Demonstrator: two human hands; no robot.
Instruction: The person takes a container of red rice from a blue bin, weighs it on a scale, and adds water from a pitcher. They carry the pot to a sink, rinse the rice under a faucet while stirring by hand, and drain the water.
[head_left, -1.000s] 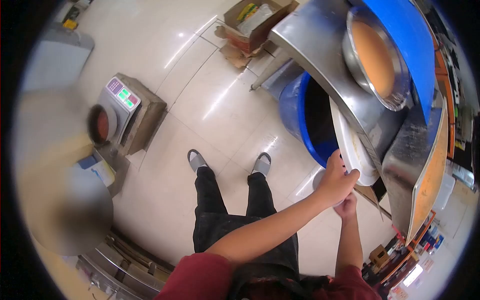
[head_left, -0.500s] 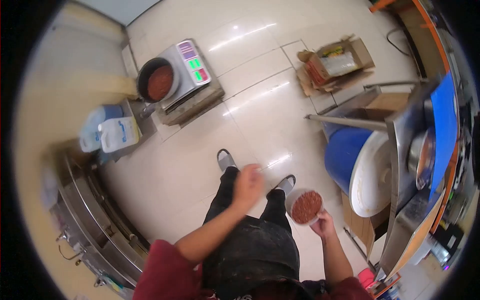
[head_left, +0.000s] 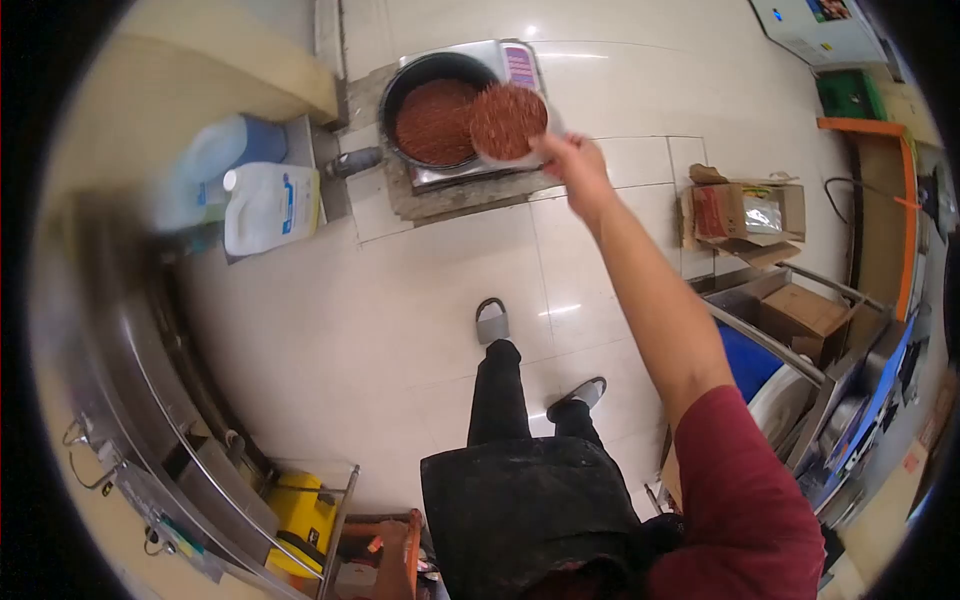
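Observation:
My right hand [head_left: 575, 165] is stretched far forward, closed on the rim of a round, pale plastic tub [head_left: 549, 125] full of coarse reddish-brown grains [head_left: 506, 121]. From above, the tub overlaps the right side of a black pot [head_left: 392, 142]. More of the same reddish-brown material [head_left: 430, 122] fills the pot's bottom. Under the pot is a silver digital scale [head_left: 450, 174] with a purple label panel [head_left: 519, 66]; the tub covers the scale's display area. Low in the view, what looks like my left hand [head_left: 397, 550] hangs dimly beside my apron, its fingers indistinct.
The scale stands on a worn slab [head_left: 430, 208] on the tiled floor. White jug [head_left: 270, 210] and blue jug [head_left: 235, 140] stand left of it. An opened cardboard box [head_left: 718, 212] lies at right. Metal shelving [head_left: 770, 345] lines the right, a steel sink unit [head_left: 150, 370] the left.
My right hand has carried the tub forward from beside my leg to over the pot. The left hand has withdrawn from in front of my body. The view has shifted towards the scale.

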